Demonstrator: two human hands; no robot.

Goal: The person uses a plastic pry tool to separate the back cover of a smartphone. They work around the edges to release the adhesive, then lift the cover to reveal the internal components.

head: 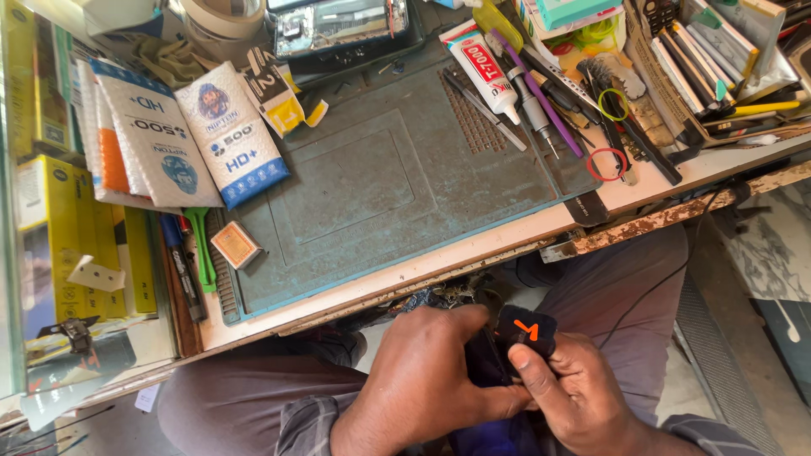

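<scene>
Workbench mat (372, 181) is lying bare beyond the grip. We are pinching a small black tool (525, 331) in the right hand (583, 393), over the lap; our left hand (427, 371) is closing on a dark object beside it, identity unclear. Step: handling; steadiness needed.

Bright, even daylight, sharp focus throughout, soft shadows below the bench edge, slight wide-angle bending.
</scene>
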